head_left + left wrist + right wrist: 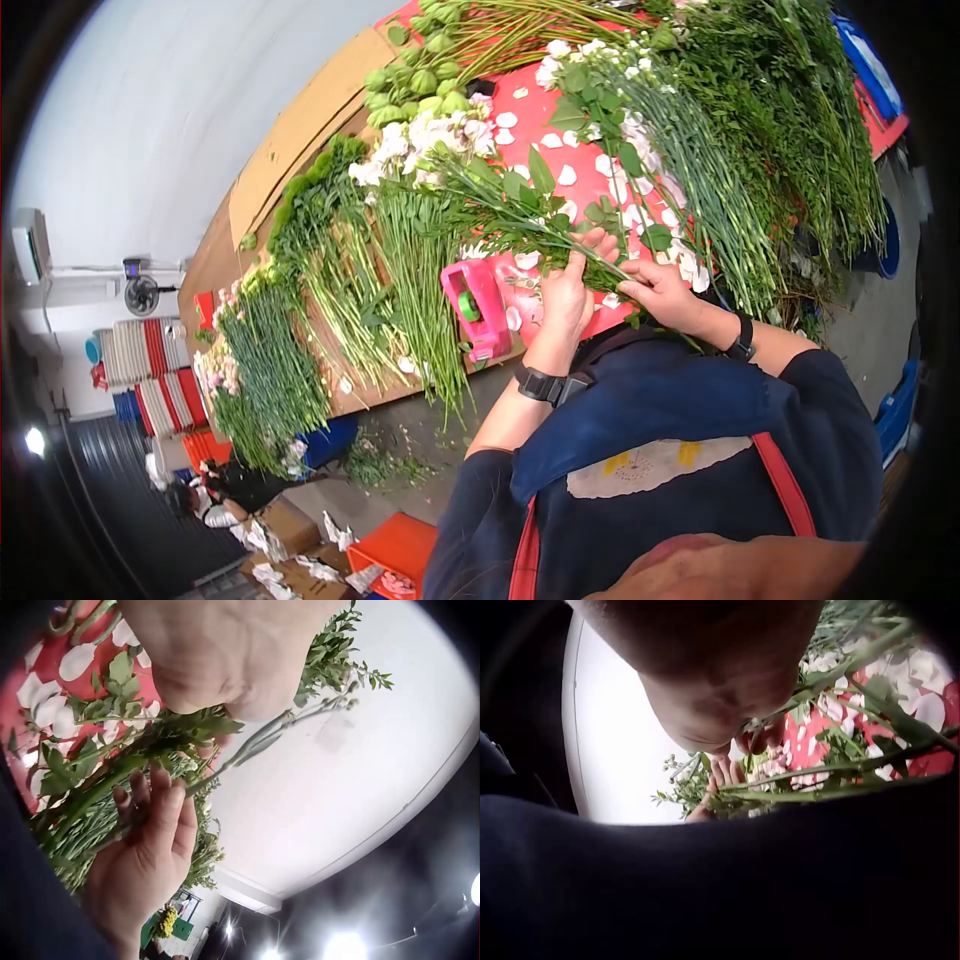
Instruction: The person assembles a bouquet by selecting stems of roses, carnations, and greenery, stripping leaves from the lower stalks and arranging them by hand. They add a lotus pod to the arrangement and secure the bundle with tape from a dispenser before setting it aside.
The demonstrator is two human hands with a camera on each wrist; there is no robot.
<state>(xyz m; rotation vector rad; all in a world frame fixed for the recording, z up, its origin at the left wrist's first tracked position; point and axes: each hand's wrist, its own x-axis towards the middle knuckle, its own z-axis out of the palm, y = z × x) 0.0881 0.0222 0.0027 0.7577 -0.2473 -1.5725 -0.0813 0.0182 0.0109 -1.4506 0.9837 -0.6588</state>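
My left hand (568, 300) grips a bunch of leafy green stems (500, 208) over the red table covering. Thumb and fingers of my right hand (662, 296) pinch a thin stem close beside it, near the lower ends of the bunch. In the left wrist view that thin stem (259, 741) runs from the right hand's fingertips up to small buds. The right wrist view has my left hand (724, 778) beyond the right hand (720, 690), with stem ends pointing toward the body. Part of the left hand's grip is hidden behind leaves.
A pink tape dispenser (477, 310) with green tape stands left of the hands. White petals (567, 175) lie scattered on the red covering (530, 125). Bundles of green stems (415, 270) line the left side; leafy branches (780, 120) pile up at right. An orange bin (395, 548) stands below.
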